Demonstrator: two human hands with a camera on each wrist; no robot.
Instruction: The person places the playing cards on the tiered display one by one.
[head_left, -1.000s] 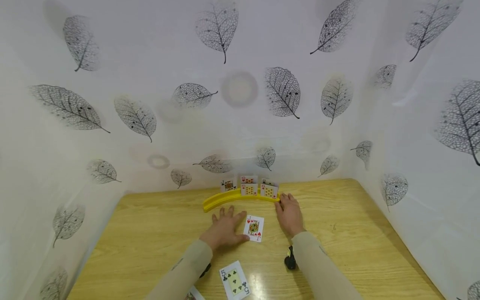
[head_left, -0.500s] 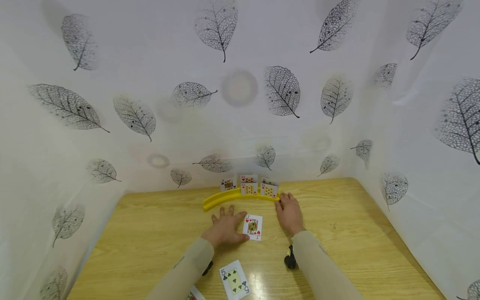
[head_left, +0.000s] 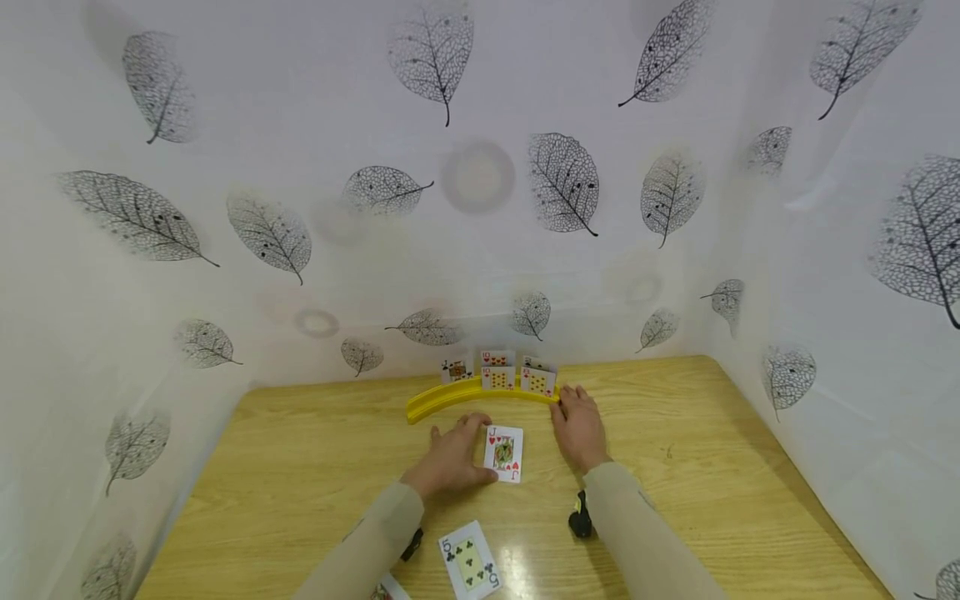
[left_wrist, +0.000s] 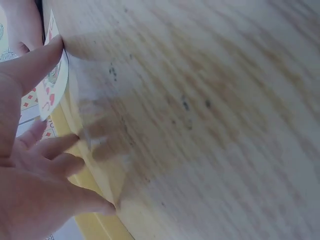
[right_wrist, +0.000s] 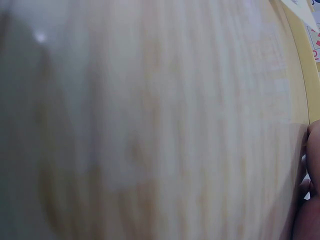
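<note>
A jack of hearts [head_left: 504, 454] is pinched at its left side by my left hand [head_left: 448, 460], thumb at the near corner and forefinger at the far one. In the left wrist view the card [left_wrist: 56, 82] looks bowed and raised off the table at one edge. Behind it curves a yellow playing card holder [head_left: 442, 400] with several cards standing in it, among them a ten of diamonds [head_left: 498, 379]. My right hand [head_left: 581, 429] grips the holder's right end. At the right wrist view's edge, that hand [right_wrist: 310, 175] is mostly cut off.
A five of clubs [head_left: 469, 560] lies face up near the front of the wooden table [head_left: 300, 483]. Another card [head_left: 390, 588] is partly hidden by the left sleeve. White leaf-patterned sheeting [head_left: 480, 250] encloses the table's back and sides.
The left hand's spread fingers have drawn in, and the forefinger has bent onto the jack's far corner. The jack has slid slightly left and straightened. The right hand stays on the holder.
</note>
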